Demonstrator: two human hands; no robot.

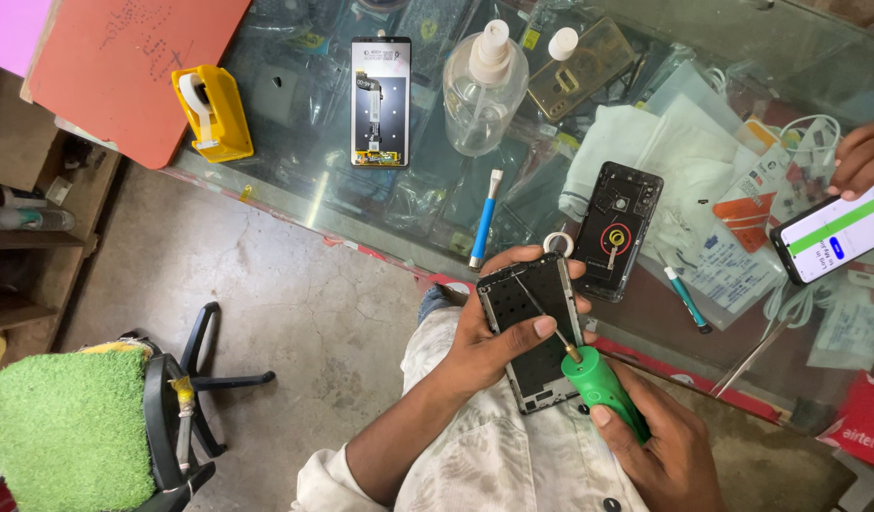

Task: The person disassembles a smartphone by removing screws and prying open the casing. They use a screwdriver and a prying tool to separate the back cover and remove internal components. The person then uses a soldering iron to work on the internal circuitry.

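My left hand (489, 337) grips an opened black phone frame (532, 318) over my lap, fingers curled over its top edge and thumb across its inside. My right hand (660, 446) holds a green-handled screwdriver (603, 387), its tip touching the frame's right side near my thumb. On the glass counter just beyond lie a black phone back cover (619, 228) with a red and yellow ring, a small metal ring (557, 245), and a blue-handled tool (484, 220).
The glass counter (295, 161) carries a phone screen panel (380, 100), a yellow tape dispenser (211, 112), a clear pump bottle (484, 85), white cloth (636, 142) and a teal pen (685, 299). Another person's hand (864, 156) holds a lit phone (830, 237) at right. A green-cushioned chair (72, 427) stands at lower left.
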